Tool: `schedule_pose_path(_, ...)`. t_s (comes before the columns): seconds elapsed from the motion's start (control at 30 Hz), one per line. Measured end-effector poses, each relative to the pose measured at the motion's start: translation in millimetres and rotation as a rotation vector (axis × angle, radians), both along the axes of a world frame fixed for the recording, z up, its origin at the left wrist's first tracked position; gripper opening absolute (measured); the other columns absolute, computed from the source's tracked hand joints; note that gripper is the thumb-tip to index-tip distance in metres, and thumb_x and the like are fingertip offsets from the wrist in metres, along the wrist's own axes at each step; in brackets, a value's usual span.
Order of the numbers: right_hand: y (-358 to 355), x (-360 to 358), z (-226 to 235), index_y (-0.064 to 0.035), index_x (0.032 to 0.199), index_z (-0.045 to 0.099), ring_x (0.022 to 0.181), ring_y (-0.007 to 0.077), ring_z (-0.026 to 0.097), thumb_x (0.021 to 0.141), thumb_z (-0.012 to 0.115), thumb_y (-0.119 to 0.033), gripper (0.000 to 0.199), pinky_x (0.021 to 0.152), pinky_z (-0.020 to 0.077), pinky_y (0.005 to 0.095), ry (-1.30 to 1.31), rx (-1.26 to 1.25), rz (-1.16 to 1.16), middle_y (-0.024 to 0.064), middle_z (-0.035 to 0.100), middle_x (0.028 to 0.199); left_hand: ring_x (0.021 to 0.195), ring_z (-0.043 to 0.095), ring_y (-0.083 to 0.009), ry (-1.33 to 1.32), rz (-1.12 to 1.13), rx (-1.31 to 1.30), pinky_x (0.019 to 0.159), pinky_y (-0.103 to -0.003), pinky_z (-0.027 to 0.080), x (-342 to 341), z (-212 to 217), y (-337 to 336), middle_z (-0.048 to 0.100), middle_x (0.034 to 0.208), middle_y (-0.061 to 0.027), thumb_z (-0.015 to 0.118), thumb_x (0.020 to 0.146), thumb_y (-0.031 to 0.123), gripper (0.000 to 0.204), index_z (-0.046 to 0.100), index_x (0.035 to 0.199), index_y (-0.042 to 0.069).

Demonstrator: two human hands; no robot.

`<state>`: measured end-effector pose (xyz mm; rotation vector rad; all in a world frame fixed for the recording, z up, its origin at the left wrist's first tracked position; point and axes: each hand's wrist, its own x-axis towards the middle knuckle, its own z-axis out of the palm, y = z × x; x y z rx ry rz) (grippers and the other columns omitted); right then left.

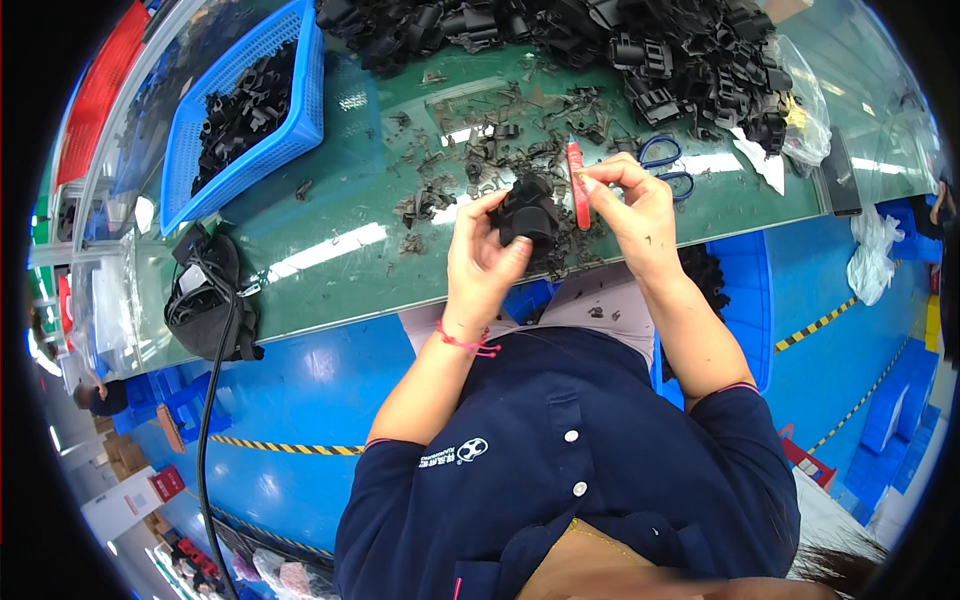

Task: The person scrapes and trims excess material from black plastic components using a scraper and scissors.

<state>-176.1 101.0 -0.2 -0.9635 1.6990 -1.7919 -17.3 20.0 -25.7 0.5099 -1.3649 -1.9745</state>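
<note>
My left hand [478,262] is wrapped round a black molded plastic part [530,215] with a round end, held just above the near edge of the green table [330,270]. To its right, my right hand [632,205] pinches a slim red tool [579,190] between thumb and forefinger. One end of that tool narrows to a point facing away from me; its exact kind is unclear. Black plastic scraps [440,195] lie scattered around and beyond both hands. Just past my right hand rest blue-handled scissors [682,186], their blades not clearly visible.
A large heap of black plastic parts [690,70] covers the table's far side. At the left stands a blue basket [312,110] of similar parts, with a black bag and cable [212,300] nearer me. A blue bin [745,300] sits below the table edge at right.
</note>
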Motion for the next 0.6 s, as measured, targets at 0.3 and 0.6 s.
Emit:
schedule_pose_path(0.3,7.9,8.2,13.3,-0.0022,0.08,0.065,0.078,0.0163,0.056,0.078,0.065,-0.008,0.006,0.074,0.0405,0.03,0.259,-0.05,0.083,0.0059,0.062,0.082,0.042,0.04,-0.013,0.204,-0.254,0.713,0.044,-0.028,0.041,8.0,-4.9,-9.6,0.06,0.101,-0.0175,0.027,0.087,0.059,0.064,0.049,0.12,0.008)
schedule_pose_path(0.6,10.8,8.2,13.8,-0.0061,0.061,0.053,0.061,0.0149,0.047,0.075,0.069,-0.013,0.022,0.071,0.0313,0.0296,0.466,-0.035,0.114,-0.0006,0.051,0.06,0.043,0.04,-0.0123,0.264,-0.307,0.77,0.044,-0.027,0.038,9.9,-5.7,-11.8,0.062,0.097,-0.0149,0.022,0.089,0.059,0.067,0.054,0.109,0.004)
